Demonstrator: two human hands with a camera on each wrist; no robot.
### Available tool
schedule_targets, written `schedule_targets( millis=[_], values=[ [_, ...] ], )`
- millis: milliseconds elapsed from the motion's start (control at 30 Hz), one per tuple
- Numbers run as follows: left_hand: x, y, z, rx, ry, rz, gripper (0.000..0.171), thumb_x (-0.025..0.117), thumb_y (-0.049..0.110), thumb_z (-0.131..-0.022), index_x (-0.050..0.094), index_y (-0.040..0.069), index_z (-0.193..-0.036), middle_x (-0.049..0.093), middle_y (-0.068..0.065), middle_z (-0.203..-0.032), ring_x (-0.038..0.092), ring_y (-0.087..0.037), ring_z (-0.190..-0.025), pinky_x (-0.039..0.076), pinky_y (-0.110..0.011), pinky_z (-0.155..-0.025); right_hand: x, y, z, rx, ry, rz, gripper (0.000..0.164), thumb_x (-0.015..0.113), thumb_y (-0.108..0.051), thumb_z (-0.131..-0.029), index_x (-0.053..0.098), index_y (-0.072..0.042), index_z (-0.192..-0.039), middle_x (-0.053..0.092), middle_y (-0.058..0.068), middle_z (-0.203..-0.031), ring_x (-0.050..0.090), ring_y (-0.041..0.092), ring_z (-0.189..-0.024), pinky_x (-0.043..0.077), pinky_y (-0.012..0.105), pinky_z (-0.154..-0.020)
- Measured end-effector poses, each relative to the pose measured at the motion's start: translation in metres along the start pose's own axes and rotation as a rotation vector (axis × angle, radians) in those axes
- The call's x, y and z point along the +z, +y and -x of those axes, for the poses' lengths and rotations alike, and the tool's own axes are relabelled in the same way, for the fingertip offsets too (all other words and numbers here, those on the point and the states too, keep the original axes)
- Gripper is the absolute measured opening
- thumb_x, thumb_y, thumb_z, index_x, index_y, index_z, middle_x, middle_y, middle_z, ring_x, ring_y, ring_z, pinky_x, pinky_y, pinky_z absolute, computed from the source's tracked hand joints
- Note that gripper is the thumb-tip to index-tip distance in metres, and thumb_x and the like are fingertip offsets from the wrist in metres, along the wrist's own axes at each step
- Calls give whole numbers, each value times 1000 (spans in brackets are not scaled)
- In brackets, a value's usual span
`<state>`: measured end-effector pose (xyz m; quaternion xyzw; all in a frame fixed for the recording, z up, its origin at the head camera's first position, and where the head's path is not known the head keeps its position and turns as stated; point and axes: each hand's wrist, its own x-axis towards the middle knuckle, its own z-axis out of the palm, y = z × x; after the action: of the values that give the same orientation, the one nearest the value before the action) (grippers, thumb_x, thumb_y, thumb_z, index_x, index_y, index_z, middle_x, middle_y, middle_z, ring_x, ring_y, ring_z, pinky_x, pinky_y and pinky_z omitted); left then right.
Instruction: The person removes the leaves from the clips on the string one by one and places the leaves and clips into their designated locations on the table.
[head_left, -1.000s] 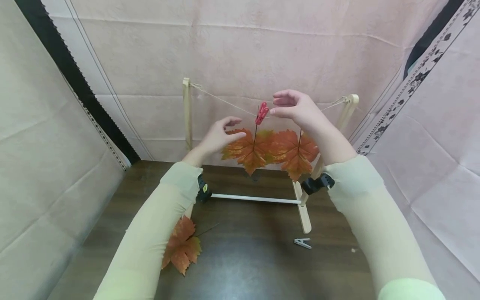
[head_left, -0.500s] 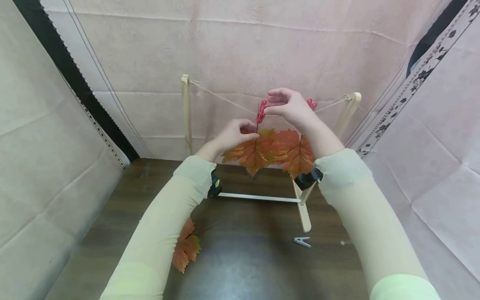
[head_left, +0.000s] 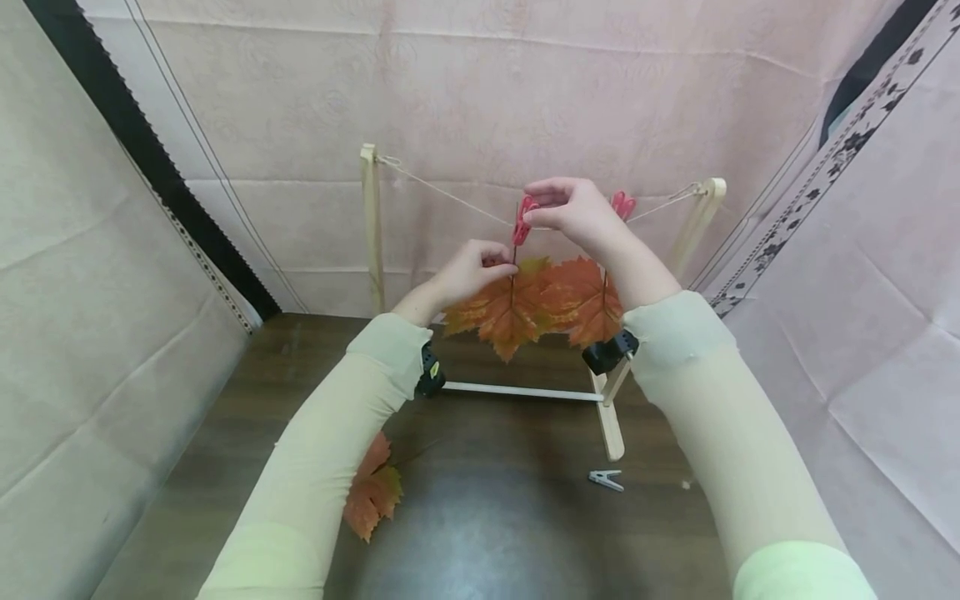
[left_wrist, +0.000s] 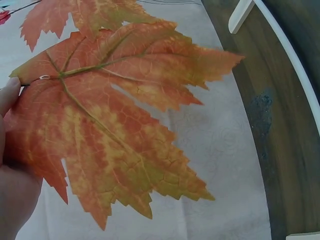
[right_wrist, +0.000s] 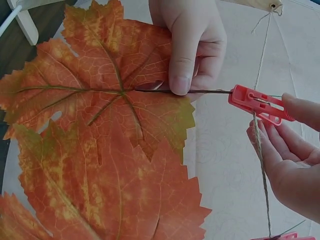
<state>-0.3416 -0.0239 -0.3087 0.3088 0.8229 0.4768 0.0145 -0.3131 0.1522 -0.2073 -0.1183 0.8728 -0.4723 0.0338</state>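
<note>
One leaf (head_left: pixel 507 321) hangs below the left grip (head_left: pixel 471 271), stem (right_wrist: pixel 212 91) pinched — the right grip (head_left: pixel 576 212) pinches a red clip (right_wrist: pixel 246 98).

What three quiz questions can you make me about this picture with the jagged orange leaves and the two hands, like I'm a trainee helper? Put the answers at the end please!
1. Which hand pinches the thin dark stem of the jagged orange-red leaf? A) left B) right
2. True or false: the small grey V-shaped clip lies on the dark brown wood-grain tabletop.
3. How many red plastic clips show along the thin pale string?

Key:
1. A, the left hand.
2. True.
3. Two.
</note>
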Motion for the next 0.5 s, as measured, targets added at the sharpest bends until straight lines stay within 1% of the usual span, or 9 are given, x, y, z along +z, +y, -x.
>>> schedule_targets(
  millis=[267,500],
  values=[
    [0,-3,2,18,21,8,16,58,15,-93,62,3,-84,56,-3,-77,45,-15,-73,39,-24,-68,1,-2,0,-3,4,16,43,63,-18,-89,54,-8,-130,58,13,-125,54,21,-116,41,37,-102],
    [-2,-5,5,18,25,4,15,58,15,-93,62,1,-87,58,-5,-81,47,-15,-75,40,-24,-70,2,-1,0,4,12,-2,43,67,-19,-86,57,-10,-127,60,11,-124,56,19,-113,43,35,-100]
  ],
)
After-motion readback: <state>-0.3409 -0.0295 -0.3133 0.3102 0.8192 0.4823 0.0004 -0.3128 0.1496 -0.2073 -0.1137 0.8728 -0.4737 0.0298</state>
